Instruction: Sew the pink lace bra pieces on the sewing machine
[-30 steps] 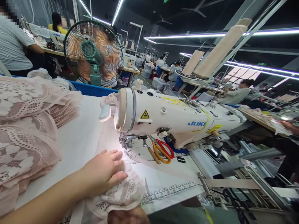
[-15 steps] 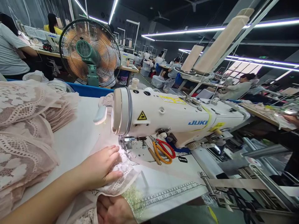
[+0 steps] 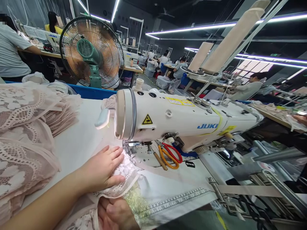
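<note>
My left hand (image 3: 105, 167) lies flat, fingers stretched forward, on a pale pink lace piece (image 3: 126, 174) with a bound edge. Its fingertips are just beside the presser foot (image 3: 127, 149) of a white sewing machine (image 3: 153, 115). Lower down, my right hand (image 3: 117, 212) is closed at the lace's near edge, thumb upward; the cloth partly covers its fingers. Part of the lace hangs down over the table's near side, between my left forearm and my right hand. The needle point itself is too small to make out.
Stacked pink lace pieces (image 3: 21, 137) cover the left side. Right of the needle lie orange-and-red-handled scissors (image 3: 169, 156), a wooden-handled tool (image 3: 160, 160) and a razor blade (image 3: 190, 164). A ruler strip (image 3: 175, 201) runs along the front edge. A fan (image 3: 92, 52) stands behind.
The view has shifted slightly, so the machine appears a little farther right. My left hand stays flat on the lace, its fingers slightly higher in view. My right hand keeps hold at the edge.
</note>
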Tool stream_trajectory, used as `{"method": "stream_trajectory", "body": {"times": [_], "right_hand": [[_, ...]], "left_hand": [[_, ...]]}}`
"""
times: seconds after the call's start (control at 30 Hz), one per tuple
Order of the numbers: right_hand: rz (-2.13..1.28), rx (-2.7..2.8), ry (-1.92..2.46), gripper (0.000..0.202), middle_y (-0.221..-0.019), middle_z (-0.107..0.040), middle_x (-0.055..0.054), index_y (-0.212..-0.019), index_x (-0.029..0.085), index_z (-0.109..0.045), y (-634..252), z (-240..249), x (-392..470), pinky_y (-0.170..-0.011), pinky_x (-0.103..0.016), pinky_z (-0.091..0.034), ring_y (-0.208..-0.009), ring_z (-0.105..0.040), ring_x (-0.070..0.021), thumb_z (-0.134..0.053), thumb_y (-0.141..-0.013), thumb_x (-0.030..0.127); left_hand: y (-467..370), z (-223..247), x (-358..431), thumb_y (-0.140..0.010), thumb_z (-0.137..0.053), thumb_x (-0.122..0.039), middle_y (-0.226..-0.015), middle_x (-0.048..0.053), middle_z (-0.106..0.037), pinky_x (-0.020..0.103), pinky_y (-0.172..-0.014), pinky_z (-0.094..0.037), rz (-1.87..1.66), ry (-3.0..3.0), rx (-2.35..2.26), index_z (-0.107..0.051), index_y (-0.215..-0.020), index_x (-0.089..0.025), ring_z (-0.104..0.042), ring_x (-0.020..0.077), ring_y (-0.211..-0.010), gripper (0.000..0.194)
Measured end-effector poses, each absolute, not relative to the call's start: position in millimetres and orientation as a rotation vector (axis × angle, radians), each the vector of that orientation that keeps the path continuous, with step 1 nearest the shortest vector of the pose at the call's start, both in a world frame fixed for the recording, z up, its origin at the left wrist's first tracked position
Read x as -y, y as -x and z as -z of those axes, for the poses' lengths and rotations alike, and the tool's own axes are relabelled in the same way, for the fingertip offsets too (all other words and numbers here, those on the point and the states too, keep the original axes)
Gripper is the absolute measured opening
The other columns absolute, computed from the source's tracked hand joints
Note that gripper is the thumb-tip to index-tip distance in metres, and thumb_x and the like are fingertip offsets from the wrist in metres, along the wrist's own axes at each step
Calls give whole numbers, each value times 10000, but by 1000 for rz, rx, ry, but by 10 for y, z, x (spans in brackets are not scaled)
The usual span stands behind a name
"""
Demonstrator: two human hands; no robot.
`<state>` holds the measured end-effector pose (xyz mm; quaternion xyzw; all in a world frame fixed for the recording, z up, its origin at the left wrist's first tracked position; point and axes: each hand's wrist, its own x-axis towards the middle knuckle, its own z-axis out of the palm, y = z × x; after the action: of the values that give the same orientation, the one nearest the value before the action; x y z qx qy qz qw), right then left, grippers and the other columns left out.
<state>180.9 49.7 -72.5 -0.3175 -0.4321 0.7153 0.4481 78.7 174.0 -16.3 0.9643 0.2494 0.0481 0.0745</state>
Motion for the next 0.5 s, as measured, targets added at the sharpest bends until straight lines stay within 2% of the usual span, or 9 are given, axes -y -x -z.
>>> {"method": "stream_trajectory", "body": {"times": [0.23,0.4,0.5], "right_hand": [[-1793,741,594,616,-1001,-688,-113,-1184,241,-643,-1811,238,-523,-951,-486,-517,-1124,-607,-333,-668,-681,596],[-1745,837,684,616,-991,-704,-109,-1218,253,-642,-1819,176,-601,-957,-521,-504,-1131,-603,-351,-606,-715,606],[-1726,986,688,681,-1050,-695,-107,-1283,252,-603,-1806,224,-606,-907,-487,-531,-1097,-625,-334,-530,-752,673]], "left_hand": [[-860,18,-1758,-888,-541,-598,-1300,208,-579,556,-1009,-449,-133,-2951,-952,-584,-1351,-152,-544,387,-1190,644],[-899,-112,-1710,-864,-647,-481,-1298,206,-592,507,-940,-521,55,-2909,-1030,-597,-1331,-141,-580,374,-1147,580],[-828,-113,-1745,-818,-722,-373,-1411,217,-524,515,-1005,-492,101,-2846,-1020,-580,-1347,-144,-531,391,-1243,594]]}}
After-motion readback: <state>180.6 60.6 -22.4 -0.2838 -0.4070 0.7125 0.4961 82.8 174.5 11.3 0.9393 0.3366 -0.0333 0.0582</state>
